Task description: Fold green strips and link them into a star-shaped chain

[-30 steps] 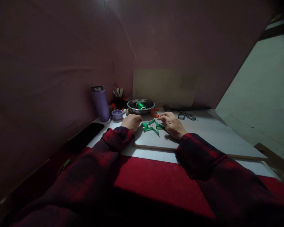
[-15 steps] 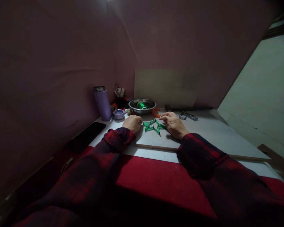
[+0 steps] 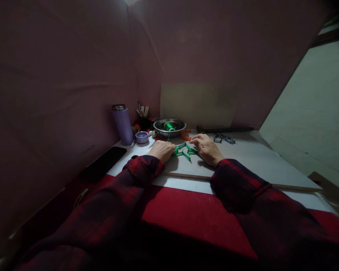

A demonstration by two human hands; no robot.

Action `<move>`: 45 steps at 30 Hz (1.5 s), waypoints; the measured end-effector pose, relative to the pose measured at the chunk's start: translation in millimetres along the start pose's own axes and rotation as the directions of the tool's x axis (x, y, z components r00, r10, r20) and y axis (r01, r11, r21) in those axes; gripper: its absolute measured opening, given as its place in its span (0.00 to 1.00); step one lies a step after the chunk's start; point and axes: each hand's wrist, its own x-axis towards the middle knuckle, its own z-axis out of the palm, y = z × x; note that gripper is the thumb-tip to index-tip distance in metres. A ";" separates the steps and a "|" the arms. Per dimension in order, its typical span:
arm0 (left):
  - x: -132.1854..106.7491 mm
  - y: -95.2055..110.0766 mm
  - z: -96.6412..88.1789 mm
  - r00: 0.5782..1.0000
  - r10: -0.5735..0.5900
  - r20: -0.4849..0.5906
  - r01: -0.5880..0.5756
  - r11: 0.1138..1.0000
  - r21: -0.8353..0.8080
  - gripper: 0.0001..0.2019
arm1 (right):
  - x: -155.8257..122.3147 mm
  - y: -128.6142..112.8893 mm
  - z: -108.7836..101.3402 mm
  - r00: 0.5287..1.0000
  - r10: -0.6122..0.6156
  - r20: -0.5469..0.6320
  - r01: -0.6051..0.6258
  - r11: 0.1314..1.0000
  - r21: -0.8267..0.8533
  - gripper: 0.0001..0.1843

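A star of green thread (image 3: 192,151) wound around upright nails stands on a white board (image 3: 251,162). My left hand (image 3: 162,150) is closed at the star's left side, covering its left tip. A green strand runs down into its fingers from the thread spool (image 3: 169,127), which lies in a metal bowl (image 3: 177,133) behind. On the star's right side my right hand (image 3: 208,149) rests on the board, thumb and forefinger drawn together near the upper right nails. Whatever is between those fingertips is too small to make out.
An orange horseshoe-shaped piece (image 3: 185,135) lies beside the bowl. Behind to the right are a hammer (image 3: 228,130) and a grey nail-and-thread shape (image 3: 224,139). At left stand a purple tumbler (image 3: 122,126), a small purple lid (image 3: 142,137) and a black phone (image 3: 106,162).
My left hand has moved slightly right and toward me, now covering the star's left tip. The right hand stays nearly in place.
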 end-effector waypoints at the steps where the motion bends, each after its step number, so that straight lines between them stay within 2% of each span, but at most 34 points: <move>1: 2.7 0.2 -1.0 0.999 0.032 0.008 -0.032 0.999 0.007 0.14 | 0.0 0.4 0.1 1.000 0.001 0.001 -0.001 1.000 -0.001 0.35; 4: 10.4 -1.7 -4.2 0.996 0.082 0.032 -0.082 0.997 0.012 0.13 | 0.3 1.7 0.9 1.000 -0.001 0.003 0.001 1.000 -0.007 0.33; 7: 16.4 -4.9 -8.2 0.996 0.071 0.044 -0.071 0.997 -0.012 0.12 | 0.5 2.5 1.5 1.000 0.000 0.004 0.000 1.000 -0.006 0.32; 10: 23.0 -6.6 -13.8 0.999 0.012 0.051 -0.008 0.998 -0.062 0.11 | 0.7 1.8 1.2 1.000 -0.002 0.001 0.002 1.000 -0.007 0.32; 14: 37.4 -9.5 -19.2 0.992 -0.044 0.115 0.061 0.987 -0.151 0.09 | 0.7 0.1 -0.2 1.000 -0.004 0.006 0.004 1.000 -0.003 0.33; 19: 47.2 -26.7 -9.7 0.974 -0.163 0.157 0.208 0.918 -0.339 0.09 | 0.4 0.5 -0.6 1.000 0.009 0.002 -0.009 1.000 0.005 0.34; 21: 41.5 -35.4 -1.5 0.974 -0.201 0.107 0.228 0.877 -0.422 0.07 | 0.3 1.1 -0.2 1.000 0.008 0.003 -0.008 1.000 0.002 0.35; 25: 15.9 -42.3 13.8 0.974 -0.225 -0.016 0.184 0.833 -0.523 0.07 | 0.2 2.0 0.7 1.000 -0.002 0.017 0.002 1.000 -0.001 0.35; 27: 1.0 -38.6 18.6 0.966 -0.241 -0.093 0.159 0.839 -0.520 0.08 | 0.1 1.8 0.9 1.000 -0.002 0.019 0.003 1.000 -0.003 0.35; 30: -16.5 -28.2 22.2 0.953 -0.265 -0.148 0.181 0.887 -0.425 0.10 | -0.3 1.1 0.5 1.000 0.006 0.019 -0.006 1.000 -0.006 0.34; 34: -25.9 -18.0 23.6 0.954 -0.266 -0.137 0.205 0.913 -0.353 0.15 | -0.9 0.0 -0.6 1.000 0.008 0.017 -0.008 1.000 0.003 0.35; 38: -26.0 -16.4 23.8 0.959 -0.260 -0.109 0.217 0.928 -0.303 0.17 | -1.1 -0.4 -1.2 1.000 0.013 0.012 -0.013 1.000 0.007 0.36; 45: -26.5 -14.0 18.1 0.964 -0.262 -0.051 0.236 0.926 -0.295 0.20 | -0.8 -0.7 -1.4 1.000 0.000 0.012 0.000 1.000 0.004 0.37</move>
